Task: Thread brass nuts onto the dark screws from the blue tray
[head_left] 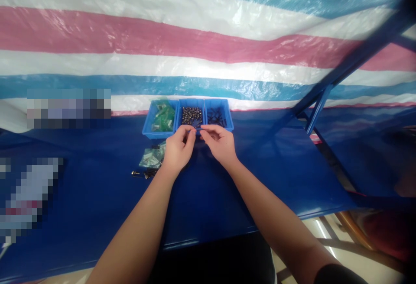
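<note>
My left hand [178,147] and my right hand [221,144] meet over the front edge of the blue bins, each with thumb and forefinger pinched. Between the fingertips is something small and dark, too small to name. Just behind the hands, the middle blue bin [191,101] holds many small brass-coloured metal parts [191,114]. To its right, another blue bin [230,118] contains small black pieces [216,115]. Green plastic bags [165,117] fill the left blue bin [159,135]. Clear bags with pale pieces [151,157] lie beside my left wrist.
Loose metal fittings [135,174] lie on the blue table [97,180] left of my forearm. A striped plastic sheet [195,41] hangs behind the bins. At right, a blue metal frame [351,67] slants above the table. Blurred-out items [35,184] lie at far left.
</note>
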Motion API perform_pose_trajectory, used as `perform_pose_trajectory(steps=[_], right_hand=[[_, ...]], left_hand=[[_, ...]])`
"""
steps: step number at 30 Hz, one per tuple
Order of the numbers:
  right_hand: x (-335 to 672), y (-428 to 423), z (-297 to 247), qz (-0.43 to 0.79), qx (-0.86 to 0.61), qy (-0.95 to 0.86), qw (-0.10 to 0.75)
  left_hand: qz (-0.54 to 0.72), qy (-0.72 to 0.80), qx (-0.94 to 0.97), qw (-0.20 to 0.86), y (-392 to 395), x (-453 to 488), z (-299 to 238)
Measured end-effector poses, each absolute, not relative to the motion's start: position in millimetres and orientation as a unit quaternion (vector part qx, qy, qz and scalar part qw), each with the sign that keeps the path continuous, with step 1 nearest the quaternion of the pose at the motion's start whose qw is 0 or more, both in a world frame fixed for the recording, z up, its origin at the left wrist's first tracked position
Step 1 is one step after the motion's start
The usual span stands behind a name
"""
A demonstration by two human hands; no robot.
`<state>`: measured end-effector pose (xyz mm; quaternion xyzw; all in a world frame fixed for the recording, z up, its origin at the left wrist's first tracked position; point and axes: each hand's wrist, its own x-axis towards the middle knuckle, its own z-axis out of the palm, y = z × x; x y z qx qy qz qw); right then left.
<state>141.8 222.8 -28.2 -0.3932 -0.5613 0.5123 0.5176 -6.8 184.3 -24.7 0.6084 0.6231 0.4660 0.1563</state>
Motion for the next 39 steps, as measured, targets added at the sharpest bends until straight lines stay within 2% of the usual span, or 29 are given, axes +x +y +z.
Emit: perform_pose_trajectory(steps=[23, 39], right_hand=[[141.3, 222.6, -28.0, 0.519, -0.402, -0.556, 0.510], [142.9, 225.0, -31.1, 0.494, -0.398, -0.564, 0.528]], left_hand=[[0.466, 0.625, 0.614, 0.125, 184.4, -5.2, -22.9], [0.467, 0.621, 0.613, 0.144, 184.3, -6.3, -23.2]])
